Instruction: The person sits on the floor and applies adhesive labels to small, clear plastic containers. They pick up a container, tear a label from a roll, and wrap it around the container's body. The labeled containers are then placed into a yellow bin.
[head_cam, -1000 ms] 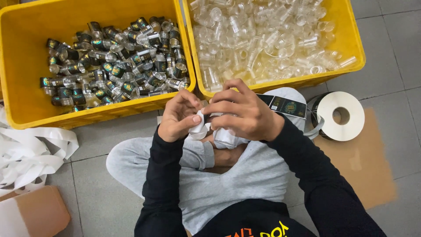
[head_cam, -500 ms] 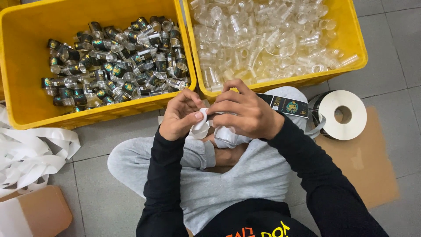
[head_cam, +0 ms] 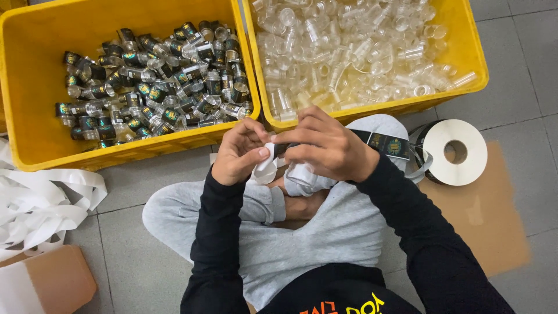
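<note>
From the head camera, the left hand [head_cam: 239,156] pinches a small clear plastic cup [head_cam: 266,170] with white backing strip over the lap, just below the yellow plastic crates [head_cam: 247,75]; the right hand [head_cam: 325,148] closes on it. I'd press the label flat, wrinkle-free.

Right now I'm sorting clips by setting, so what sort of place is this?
Probably a small packing or labelling workshop, worked from the tiled floor. One yellow crate holds labelled little jars, another plain clear ones, and a label roll lies beside the person's hands.
</note>
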